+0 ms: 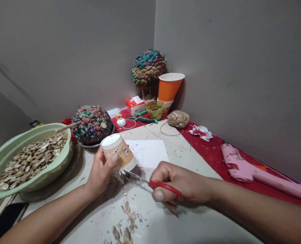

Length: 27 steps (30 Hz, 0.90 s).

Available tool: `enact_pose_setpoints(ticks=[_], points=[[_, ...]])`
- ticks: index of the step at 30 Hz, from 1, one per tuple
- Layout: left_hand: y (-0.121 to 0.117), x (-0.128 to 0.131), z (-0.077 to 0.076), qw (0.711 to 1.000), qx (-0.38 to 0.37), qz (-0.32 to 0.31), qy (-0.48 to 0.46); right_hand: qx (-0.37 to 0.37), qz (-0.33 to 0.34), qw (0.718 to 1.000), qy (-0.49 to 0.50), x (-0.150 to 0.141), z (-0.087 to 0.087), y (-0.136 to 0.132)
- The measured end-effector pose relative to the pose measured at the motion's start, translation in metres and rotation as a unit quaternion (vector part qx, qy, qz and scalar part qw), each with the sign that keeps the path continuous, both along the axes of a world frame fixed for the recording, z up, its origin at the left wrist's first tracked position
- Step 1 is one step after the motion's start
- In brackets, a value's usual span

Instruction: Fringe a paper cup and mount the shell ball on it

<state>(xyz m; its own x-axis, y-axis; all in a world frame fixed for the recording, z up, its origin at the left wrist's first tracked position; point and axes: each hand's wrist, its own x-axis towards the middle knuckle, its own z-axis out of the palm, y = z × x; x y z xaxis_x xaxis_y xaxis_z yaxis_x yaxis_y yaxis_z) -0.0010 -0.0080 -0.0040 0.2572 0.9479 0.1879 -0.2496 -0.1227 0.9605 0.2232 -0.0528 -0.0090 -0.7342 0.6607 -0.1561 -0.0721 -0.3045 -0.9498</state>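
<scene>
1. We saw a green colander (55, 173) holding nut shells (36, 157).
2. We saw a pink hot-glue gun (269, 179) well to the colander's right.
3. We noted a knobbly multicoloured ball (92, 125) just right of the colander, its stick (66, 127) reaching over the colander's rim.
4. Right of the colander, our left hand (101, 171) gripped a tilted paper cup (120, 152) with snipped strips along its lower edge.
5. Farther right of the colander, our right hand (178, 181) was closed around red-handled scissors (165, 185), the blades at that edge.
</scene>
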Motion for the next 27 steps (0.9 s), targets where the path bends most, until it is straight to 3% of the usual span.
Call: enact_pose_setpoints(ticks=[12, 19, 27], points=[[0.0020, -0.0077, -0.0047, 0.999, 0.010, -0.005, 0.048, -0.026, 0.009, 1.000, 0.001, 0.0015, -0.0007, 0.0012], [-0.0001, -0.0017, 0.0034, 0.997, -0.019, -0.058, 0.054, -0.050, 0.031, 0.998, 0.011, 0.0011, -0.0028, 0.0023], [0.0007, -0.0010, 0.0019, 0.996, -0.027, -0.066, 0.045, -0.062, 0.023, 0.998, 0.019, 0.0018, 0.0004, 0.0018]])
